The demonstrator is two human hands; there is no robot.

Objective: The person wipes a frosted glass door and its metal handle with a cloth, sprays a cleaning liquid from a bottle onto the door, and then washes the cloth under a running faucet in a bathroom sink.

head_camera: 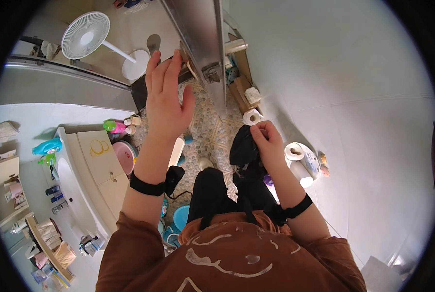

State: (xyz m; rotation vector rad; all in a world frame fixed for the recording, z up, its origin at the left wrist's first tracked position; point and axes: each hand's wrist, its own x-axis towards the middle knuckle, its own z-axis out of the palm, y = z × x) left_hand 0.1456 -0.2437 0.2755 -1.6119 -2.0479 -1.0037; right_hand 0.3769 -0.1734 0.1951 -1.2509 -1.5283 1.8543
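Observation:
My left hand [169,106] is raised with its fingers extended and the thumb apart, holding nothing. Its fingertips are beside the handle side of a metal-framed door [206,47]; whether they touch it I cannot tell. Pinched between the thumb and fingers of my right hand [267,140] is a black bag [243,148], seemingly thin plastic, which hangs down over my dark trousers. What the bag contains is hidden. Just beyond it stands a toilet paper roll [252,116].
A washbasin cabinet [100,157] lines the left, with a pink basin [124,157] beside it. A white fan [87,38] stands past the doorway. Paper rolls [294,151] sit on a white holder at the right wall. A blue basin [182,216] lies on the pebble-patterned floor [206,131].

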